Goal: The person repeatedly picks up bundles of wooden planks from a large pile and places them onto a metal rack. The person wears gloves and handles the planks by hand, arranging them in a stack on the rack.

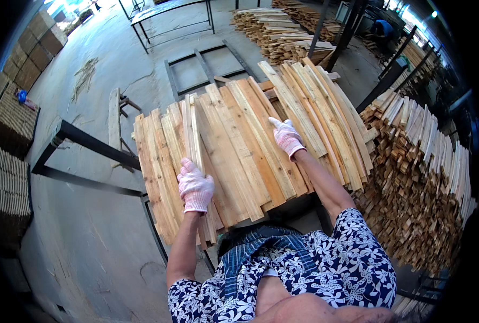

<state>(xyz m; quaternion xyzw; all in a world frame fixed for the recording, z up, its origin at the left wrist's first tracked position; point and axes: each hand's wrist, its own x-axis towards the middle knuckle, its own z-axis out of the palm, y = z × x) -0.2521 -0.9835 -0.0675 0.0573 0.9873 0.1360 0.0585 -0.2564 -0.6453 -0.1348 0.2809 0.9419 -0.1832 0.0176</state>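
Long wooden slats (pixel 239 145) lie side by side across a rack in front of me, their grain running away from my body. My left hand (pixel 195 185), in a pale pinkish knit glove, is closed round the near part of a few narrow slats (pixel 194 132) that stand up a little above the layer. In a matching glove, my right hand (pixel 286 137) rests on the slats right of the middle, its fingers stretched forward. Under that palm the contact is hidden. Further right, several slats (pixel 325 118) lie higher, overlapping the others.
A big stack of wood strips (pixel 422 177) rises at my right. Dark metal frame bars (pixel 89 141) jut out at left, beside a narrow wooden bench (pixel 114 121). Beyond are a floor frame (pixel 207 64), a metal table (pixel 169 8), more wood piles (pixel 277 29) and a bent-over person (pixel 381 28).
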